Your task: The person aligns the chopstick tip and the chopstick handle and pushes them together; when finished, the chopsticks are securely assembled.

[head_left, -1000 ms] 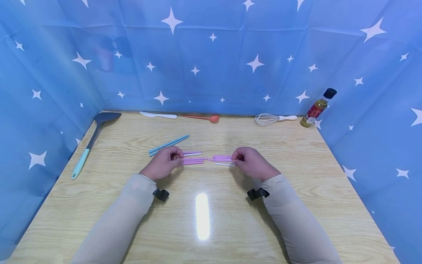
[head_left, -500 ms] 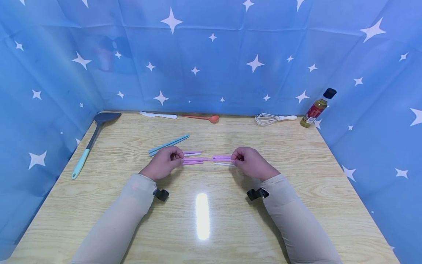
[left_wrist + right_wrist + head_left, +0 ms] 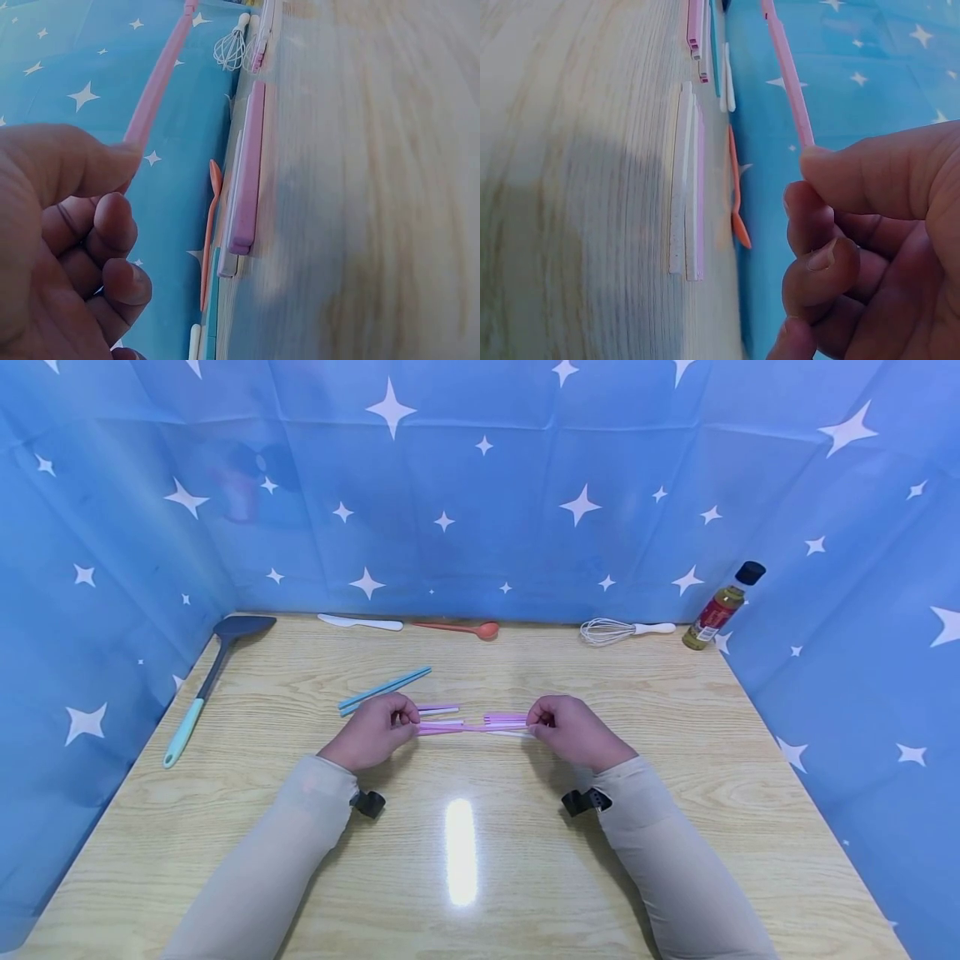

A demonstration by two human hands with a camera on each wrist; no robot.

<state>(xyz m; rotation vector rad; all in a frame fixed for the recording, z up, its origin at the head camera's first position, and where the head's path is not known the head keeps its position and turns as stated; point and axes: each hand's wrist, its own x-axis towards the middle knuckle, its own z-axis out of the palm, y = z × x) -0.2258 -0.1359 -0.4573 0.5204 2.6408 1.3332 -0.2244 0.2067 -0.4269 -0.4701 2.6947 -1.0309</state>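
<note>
My left hand [image 3: 371, 728] pinches one end of a slim pink chopstick [image 3: 474, 727] between thumb and forefinger. At its other end my right hand [image 3: 573, 729] pinches it the same way. A stepped joint shows along its length in the right wrist view, and it spans level between the hands, raised above the table. Beneath it lie pink and white chopstick pieces in two groups: the left pieces [image 3: 249, 172] by my left hand, the right pieces [image 3: 686, 187] by my right. Two blue chopsticks [image 3: 384, 689] rest just beyond my left hand.
Along the table's back edge lie a white knife [image 3: 360, 622], an orange spoon [image 3: 486, 630] and a whisk [image 3: 609, 630]. A bottle [image 3: 716, 614] stands at the back right, and a spatula [image 3: 217, 664] lies on the left. A blue star-patterned curtain [image 3: 480, 527] encloses the table.
The pink pieces' inner ends, barely apart or just meeting a second ago, now form one straight line, slightly nearer to me. Both hands have hardly moved.
</note>
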